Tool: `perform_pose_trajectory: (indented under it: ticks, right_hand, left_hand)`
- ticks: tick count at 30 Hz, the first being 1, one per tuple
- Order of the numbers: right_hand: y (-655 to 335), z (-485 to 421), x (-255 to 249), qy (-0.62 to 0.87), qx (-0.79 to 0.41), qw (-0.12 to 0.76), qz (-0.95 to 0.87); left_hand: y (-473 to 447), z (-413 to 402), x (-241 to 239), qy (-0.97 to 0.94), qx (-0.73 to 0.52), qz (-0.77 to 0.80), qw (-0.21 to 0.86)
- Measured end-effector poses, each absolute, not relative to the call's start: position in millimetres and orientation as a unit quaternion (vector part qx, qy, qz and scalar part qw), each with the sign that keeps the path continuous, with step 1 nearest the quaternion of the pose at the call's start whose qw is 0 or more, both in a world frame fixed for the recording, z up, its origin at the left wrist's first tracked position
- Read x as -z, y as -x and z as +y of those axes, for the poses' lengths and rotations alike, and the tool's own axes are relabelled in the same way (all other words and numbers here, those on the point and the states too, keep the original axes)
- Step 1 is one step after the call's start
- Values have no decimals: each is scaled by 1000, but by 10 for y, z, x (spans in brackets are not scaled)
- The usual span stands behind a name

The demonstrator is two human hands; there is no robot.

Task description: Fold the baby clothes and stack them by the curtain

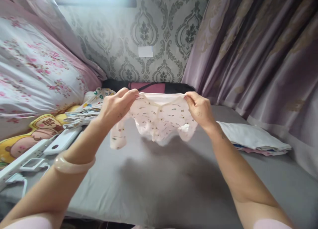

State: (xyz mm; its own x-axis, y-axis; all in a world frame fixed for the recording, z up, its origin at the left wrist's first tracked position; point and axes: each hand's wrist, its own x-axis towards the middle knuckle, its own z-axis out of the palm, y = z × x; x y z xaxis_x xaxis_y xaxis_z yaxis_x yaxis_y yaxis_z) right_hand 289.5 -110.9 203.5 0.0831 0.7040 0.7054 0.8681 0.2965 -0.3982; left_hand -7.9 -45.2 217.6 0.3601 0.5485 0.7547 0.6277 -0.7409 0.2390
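A small pale pink baby top (161, 118) with a scattered print hangs stretched between my two hands, above the grey bed sheet. My left hand (120, 103) pinches its upper edge at the left shoulder. At the opposite shoulder, my right hand (199, 108) grips the same edge between thumb and fingers. One sleeve dangles below my left hand, the other below my right. The neckline lies between the hands, and the hem hangs free over the sheet.
Folded white cloths (250, 136) lie on the right, and a stack of printed clothes (86, 109) on the left. A white power strip (32, 156), a white device (62, 141) and a yellow cartoon cushion (34, 136) line the left side. Purple curtains (238, 50) hang at right.
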Motion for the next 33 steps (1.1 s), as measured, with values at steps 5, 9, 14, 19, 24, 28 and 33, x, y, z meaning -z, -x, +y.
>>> perform_pose_trajectory:
  ticks: [5,9,14,19,24,28,33]
  right_hand:
    - [-2987,-1291,-2359,549,46,436,-712]
    - [-3036,-1352,-2450,532,-118,410,-731]
    - [-2989,-1329,-2404,569,-61,372,-731]
    - [-2979,-1326,-2417,532,-137,426,-719]
    - [-2987,-1369,-2437,531,-157,415,-722]
    - [-3019,-1378,-2480,528,-186,421,-714]
    - [-3132,-1344,-2500,537,-180,431,-702]
  left_hand:
    - [228,-475,-2527,829,430,-347,-85]
    - [252,-500,-2582,816,277,-366,-351]
    - [112,-465,-2492,841,328,-407,-143]
    - [51,-377,-2412,783,464,-363,-198]
    - [-79,-363,-2273,738,479,-356,-315]
    - [-202,-447,-2283,737,557,-358,-137]
    - [-188,-392,-2444,808,471,-324,-139]
